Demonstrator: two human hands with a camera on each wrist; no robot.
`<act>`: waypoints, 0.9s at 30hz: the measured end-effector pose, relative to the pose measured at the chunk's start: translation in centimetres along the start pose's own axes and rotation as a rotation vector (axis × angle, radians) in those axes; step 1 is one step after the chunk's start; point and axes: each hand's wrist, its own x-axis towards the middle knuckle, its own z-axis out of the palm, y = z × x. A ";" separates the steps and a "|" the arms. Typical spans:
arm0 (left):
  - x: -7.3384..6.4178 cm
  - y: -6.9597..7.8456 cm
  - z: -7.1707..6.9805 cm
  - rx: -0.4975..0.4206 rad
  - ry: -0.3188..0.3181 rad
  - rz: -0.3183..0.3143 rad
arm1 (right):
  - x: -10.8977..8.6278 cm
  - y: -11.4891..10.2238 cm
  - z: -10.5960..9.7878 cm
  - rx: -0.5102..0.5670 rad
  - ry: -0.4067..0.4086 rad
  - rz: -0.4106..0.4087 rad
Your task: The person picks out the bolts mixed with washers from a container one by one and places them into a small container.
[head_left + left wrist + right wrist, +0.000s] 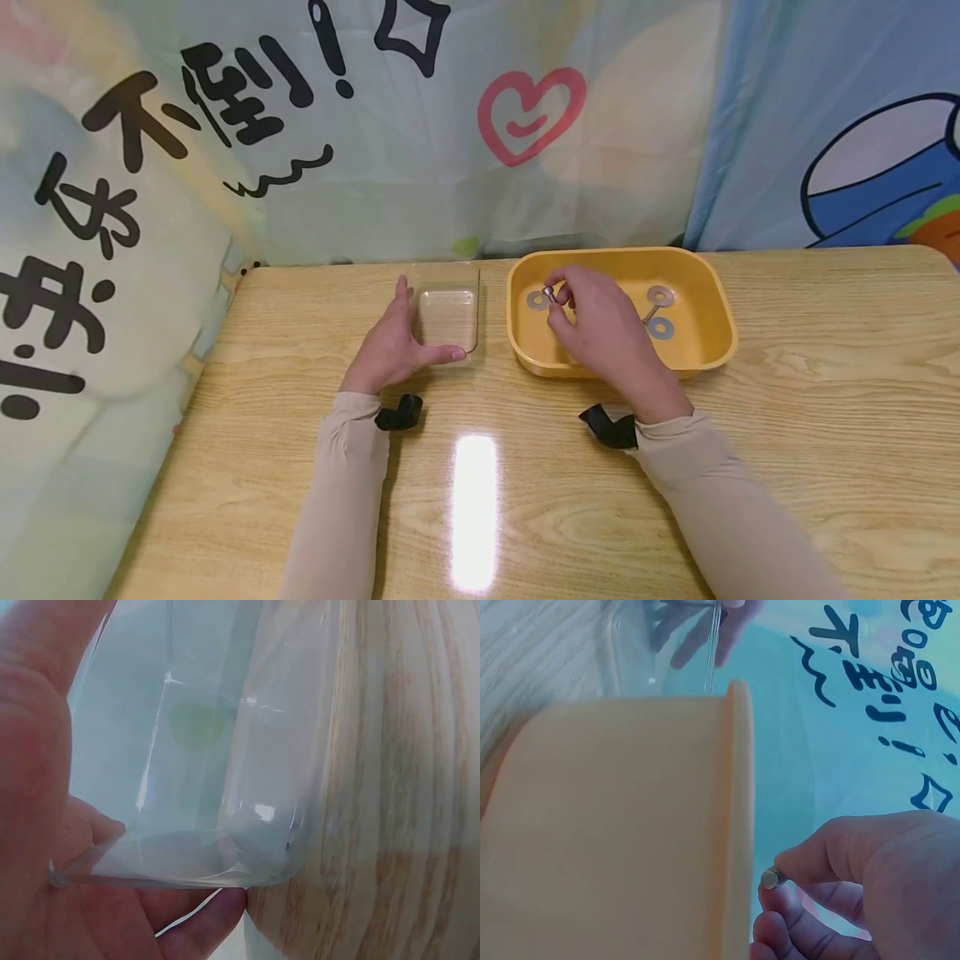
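My left hand (390, 346) holds a clear rectangular container (448, 312) on the table. Its thumb lies along the near side and the fingers reach round the left and far sides. In the left wrist view the clear wall (187, 855) lies against the palm. Over the yellow bin (716, 321), my right hand (603, 325) pinches a small silver metal bolt (549, 293) between thumb and fingertips. The right wrist view shows the round end of the bolt (770, 879) above the level of the bin's rim.
Inside the bin lie a flat washer (537, 300) on the left, two more washers (661, 327) on the right, and a thin metal bolt (651, 314) between those two. The bin stands right of the container on the wooden table (825, 375). A printed curtain (420, 167) hangs behind.
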 end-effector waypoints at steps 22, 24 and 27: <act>0.0 -0.1 -0.1 0.009 -0.001 0.021 | 0.3 -2.8 2.7 0.043 0.015 -0.060; 0.0 -0.1 -0.1 0.009 -0.002 0.016 | 0.3 -2.9 2.9 0.041 0.020 -0.068; -0.1 0.1 -0.1 0.013 -0.002 0.010 | 0.3 -3.0 3.2 0.038 0.022 -0.074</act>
